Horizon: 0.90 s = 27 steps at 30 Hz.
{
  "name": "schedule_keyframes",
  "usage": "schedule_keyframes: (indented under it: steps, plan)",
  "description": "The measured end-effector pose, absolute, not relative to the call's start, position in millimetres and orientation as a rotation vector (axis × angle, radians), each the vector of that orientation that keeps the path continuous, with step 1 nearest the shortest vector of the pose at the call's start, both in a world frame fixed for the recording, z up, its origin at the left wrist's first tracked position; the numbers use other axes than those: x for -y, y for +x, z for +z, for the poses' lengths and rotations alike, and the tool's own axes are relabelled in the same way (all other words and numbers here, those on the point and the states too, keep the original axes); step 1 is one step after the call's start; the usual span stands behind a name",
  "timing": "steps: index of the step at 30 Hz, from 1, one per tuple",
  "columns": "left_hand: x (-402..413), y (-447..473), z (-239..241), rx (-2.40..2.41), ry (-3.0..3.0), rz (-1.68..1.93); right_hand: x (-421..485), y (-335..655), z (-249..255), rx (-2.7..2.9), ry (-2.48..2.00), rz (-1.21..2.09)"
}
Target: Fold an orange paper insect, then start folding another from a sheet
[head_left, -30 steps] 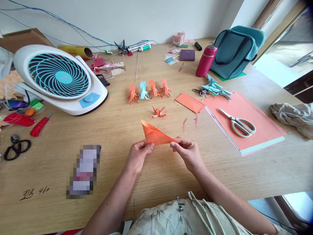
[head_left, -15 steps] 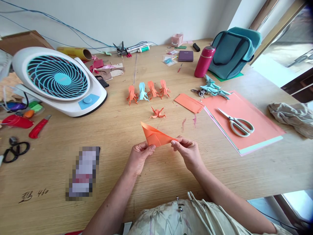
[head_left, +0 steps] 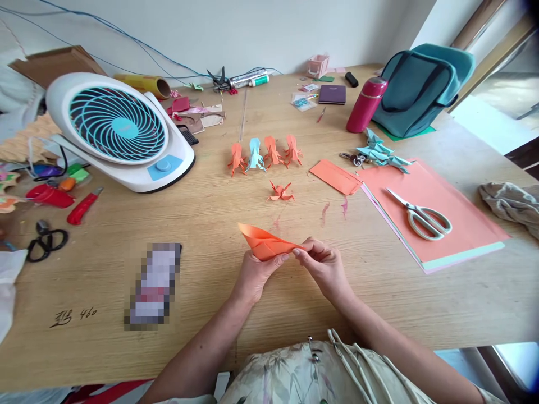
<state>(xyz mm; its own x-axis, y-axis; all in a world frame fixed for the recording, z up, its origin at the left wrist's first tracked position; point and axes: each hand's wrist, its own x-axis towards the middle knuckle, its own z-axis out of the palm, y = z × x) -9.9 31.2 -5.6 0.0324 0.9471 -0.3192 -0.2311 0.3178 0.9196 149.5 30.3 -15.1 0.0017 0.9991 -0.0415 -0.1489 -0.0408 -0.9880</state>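
Observation:
A folded sheet of orange paper (head_left: 266, 243) is held just above the table, its pointed corner up at the left and its layers slightly parted. My left hand (head_left: 257, 276) grips its lower edge, the thumb lying along the front and the other fingers behind, mostly hidden. At the paper's right tip, my right hand (head_left: 322, 262) pinches it between thumb and fingers. The two thumbs nearly meet. Beyond the paper sits a small orange origami figure (head_left: 281, 191). Farther back stands a row of folded paper figures, several orange (head_left: 273, 150) and one light blue (head_left: 255, 154).
White-handled scissors (head_left: 425, 219) lie on orange sheets (head_left: 463, 224) at right, near orange paper strips (head_left: 336, 177) and blue folded pieces (head_left: 381, 150). A pink bottle (head_left: 367, 105) and teal bag (head_left: 415, 92) stand behind. Left are a fan (head_left: 122, 132), red cutter (head_left: 84, 207), black scissors (head_left: 46, 241) and blurred phone-like object (head_left: 154, 283).
My left hand has slid right along the paper's lower edge, closer to my right hand. The paper's layers have bowed apart more. The whole view has shifted slightly.

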Motion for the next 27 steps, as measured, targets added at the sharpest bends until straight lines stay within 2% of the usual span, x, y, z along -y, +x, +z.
schedule_keyframes:
  steps: [6,19,27]
  plan:
    - [-29,-7,-7,-1.208,0.762,1.129,-27,147,-19,1.125,-1.131,1.259]
    - [-36,-22,-3,-1.133,0.814,0.947,-32,150,-15,1.003,-1.164,1.255]
    - [-38,-23,-3,-1.156,0.810,0.974,-32,149,-15,0.992,-1.165,1.250]
